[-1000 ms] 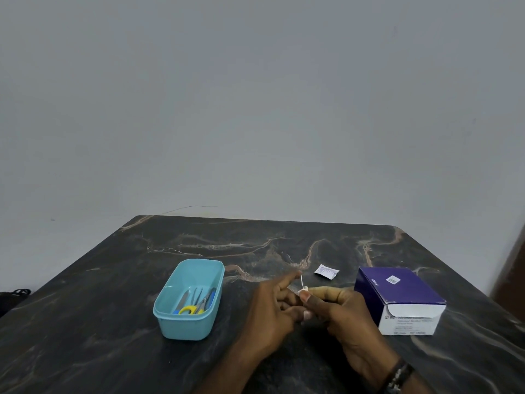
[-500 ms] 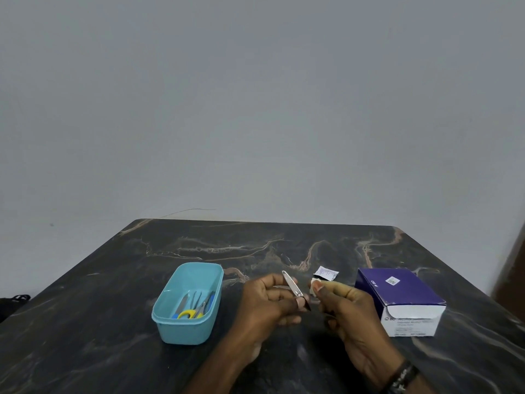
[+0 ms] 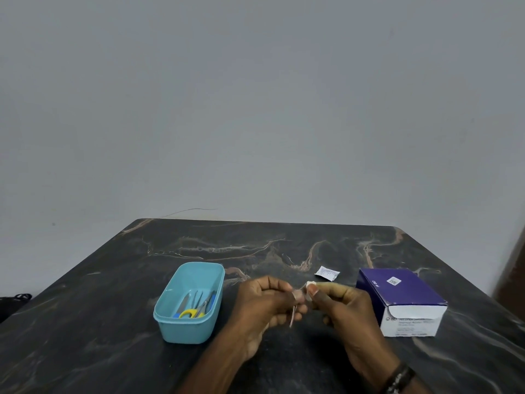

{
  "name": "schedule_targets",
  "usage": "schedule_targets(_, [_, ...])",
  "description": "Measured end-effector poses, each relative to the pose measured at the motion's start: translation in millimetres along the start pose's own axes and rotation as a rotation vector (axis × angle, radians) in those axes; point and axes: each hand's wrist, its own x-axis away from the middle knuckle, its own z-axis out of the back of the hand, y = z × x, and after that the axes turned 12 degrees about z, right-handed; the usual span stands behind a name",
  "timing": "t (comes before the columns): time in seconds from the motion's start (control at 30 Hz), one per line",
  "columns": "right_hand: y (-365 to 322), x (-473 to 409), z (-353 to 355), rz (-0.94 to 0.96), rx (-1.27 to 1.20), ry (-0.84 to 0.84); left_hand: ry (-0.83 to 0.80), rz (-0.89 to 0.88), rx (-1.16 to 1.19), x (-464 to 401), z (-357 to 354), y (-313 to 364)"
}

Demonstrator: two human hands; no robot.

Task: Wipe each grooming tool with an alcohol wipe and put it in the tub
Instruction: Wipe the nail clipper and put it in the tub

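while much of the lower edge cuts off both forearms, the two hands meet over the dark marbled table near its front. far to the left of the left hand, a black shape sits at the frame edge, too cropped to name. just left of the left hand stands one light blue tub, open-topped, with several thin metal tools and one pair of yellow-handled scissors lying inside; the exact number of tools is hard to count, since they overlap.

the left hand is curled closed around one slim metal grooming tool, whose lower end pokes out below the fingers and points down; its upper part is hidden by the thumb and blurred, so its kind cannot be made out. the right hand is pinched shut on one small white alcohol wipe between thumb and forefinger, pressed up against the tool's top where the hands touch. a dark band circles the right wrist.

beyond the right hand, a single small white sachet lies flat on the table. right of the right hand sits one purple-and-white box, its front print too soft to read fully.
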Motion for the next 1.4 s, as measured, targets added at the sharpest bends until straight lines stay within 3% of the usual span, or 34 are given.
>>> schedule_targets(0.2, [-2.8, -2.1, 4.8, 0.024, -0.002, 0.014, -0.066, -0.008, -0.137, 2.6, -1.1, -4.5])
schedule_targets(0.37, [1.2, -0.8, 1.8, -0.067, -0.001, -0.019, -0.048, -0.063, -0.124, -1.0, 0.7, -5.1])
schedule_targets(0.83, [5.4, -3.1, 6.9, 0.013, 0.018, 0.04, -0.004, -0.074, -0.372, -4.0, -0.9, -13.4])
schedule_targets(1.17, [6.4, 1.4, -0.1, -0.004, 0.105, -0.047, 0.161, -0.14, -0.184, -2.3, -8.6, -11.9])
schedule_targets(1.4, [11.1, 5.7, -5.2, 0.053, 0.299, -0.132, 0.116, -0.091, 0.002, -2.9, -13.3, -14.5])
